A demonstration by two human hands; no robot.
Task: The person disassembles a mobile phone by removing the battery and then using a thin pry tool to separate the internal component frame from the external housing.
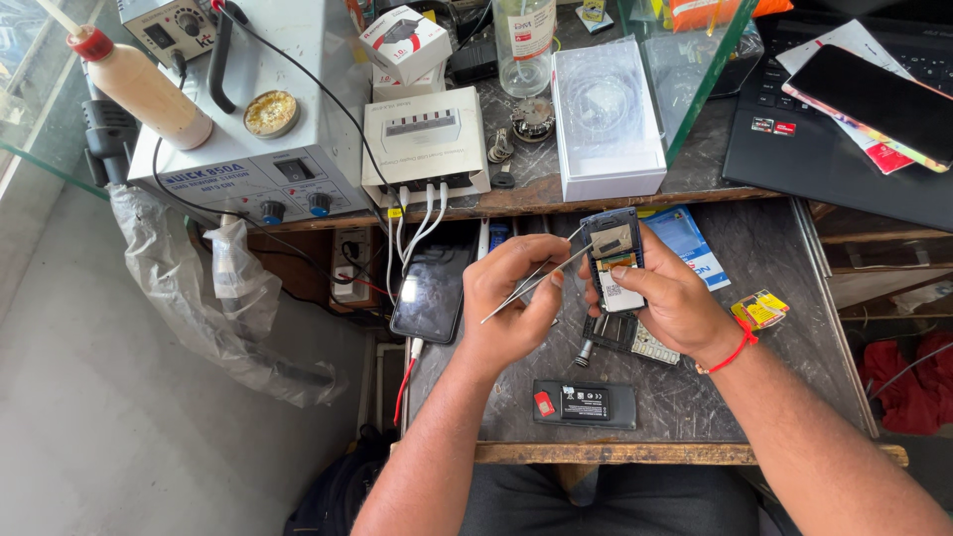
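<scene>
- A small opened phone [612, 260], its back cover off and its insides showing, is held upright above the dark worktop [774, 298] by the right hand [667, 298] — the fingers are clamped round its lower half.
- A pair of thin metal tweezers [541, 278] is pinched in the left hand [511, 298], fingers closed on the shaft; the tips are aimed at the phone's upper part, and whether they touch it cannot be told.
- The two hands are kept close together, almost touching.
- A red thread band [737, 349] is worn at the right wrist.
- Just beneath the hands a keypad piece [635, 340] is laid on the worktop.
- Nearer the body, a black battery [586, 403] is laid flat.
- To the left, a dark smartphone [432, 293] is lying face up — white cables run up from it to a white charger box [425, 144].
- A laptop [834, 139] is set well apart at the upper right.
</scene>
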